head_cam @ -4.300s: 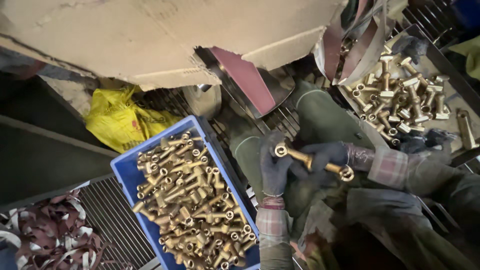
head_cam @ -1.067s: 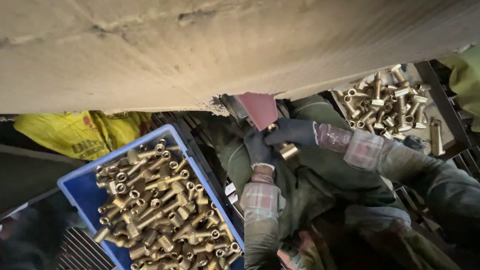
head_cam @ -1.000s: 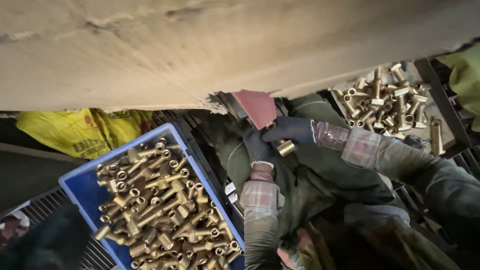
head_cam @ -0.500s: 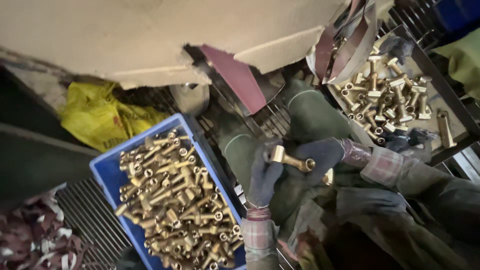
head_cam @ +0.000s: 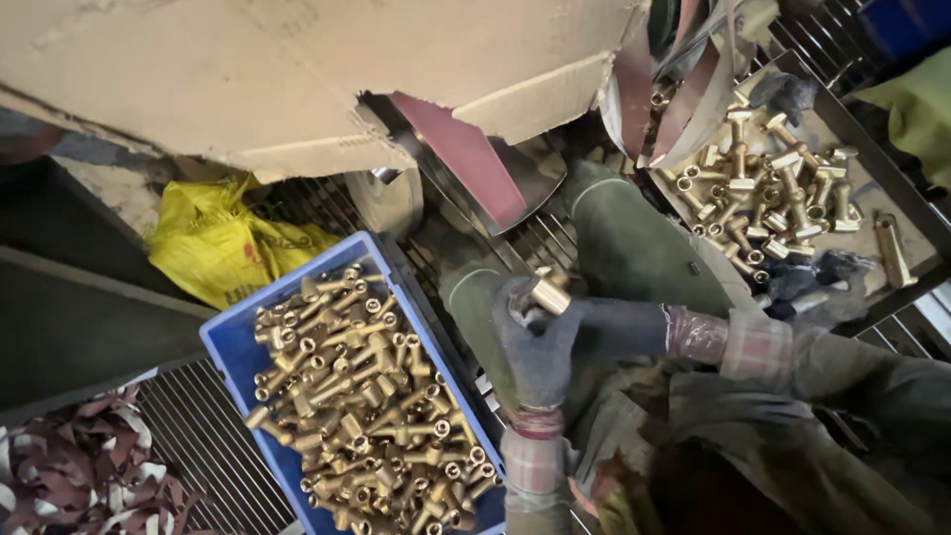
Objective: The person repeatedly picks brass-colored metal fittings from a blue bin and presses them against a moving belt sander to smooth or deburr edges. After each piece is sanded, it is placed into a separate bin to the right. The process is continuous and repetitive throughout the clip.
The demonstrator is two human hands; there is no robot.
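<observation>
Brass fitting [head_cam: 548, 293] is gripped by both gloved hands, left hand [head_cam: 535, 342] upright, right hand [head_cam: 619, 327] reaching across.

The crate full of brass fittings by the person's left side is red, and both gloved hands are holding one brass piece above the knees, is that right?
Not quite. The head view shows the crate is blue, not red. The rest holds: it is full of brass fittings, and the left hand and right hand, both gloved, hold one brass piece above the knees.

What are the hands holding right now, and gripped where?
Both gloved hands, left hand and right hand, hold one brass fitting; the fingers cover its body, only one end shows.
</observation>
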